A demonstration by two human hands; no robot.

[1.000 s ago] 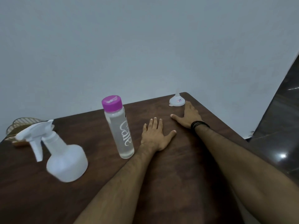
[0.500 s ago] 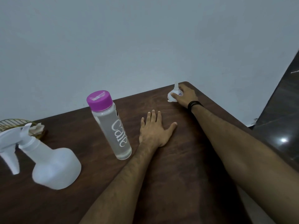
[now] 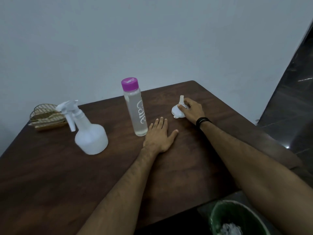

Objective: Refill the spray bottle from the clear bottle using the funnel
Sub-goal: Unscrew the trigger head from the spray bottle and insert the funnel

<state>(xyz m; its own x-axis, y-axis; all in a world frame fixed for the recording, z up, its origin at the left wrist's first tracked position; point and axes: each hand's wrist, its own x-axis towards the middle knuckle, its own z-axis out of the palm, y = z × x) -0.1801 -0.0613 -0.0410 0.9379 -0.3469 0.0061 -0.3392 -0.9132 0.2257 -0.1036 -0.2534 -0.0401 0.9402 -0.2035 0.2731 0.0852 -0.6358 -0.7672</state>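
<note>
Right hand (image 3: pixel 193 110) grip closed on funnel (image 3: pixel 178 111) — fingers pinch neck, spout up, wide mouth down on table (image 3: pixel 50 175), far right area. Left hand (image 3: pixel 159 136) grip holds nothing: palm flat on table, fingers spread. Clear bottle (image 3: pixel 135 107) upright just beside left fingertips, purple cap on. Spray bottle (image 3: pixel 88 131) stands further left, trigger head fitted. Wooden rack (image 3: pixel 46 116) behind it. Green bin (image 3: pixel 218 216) below table edge.
</note>
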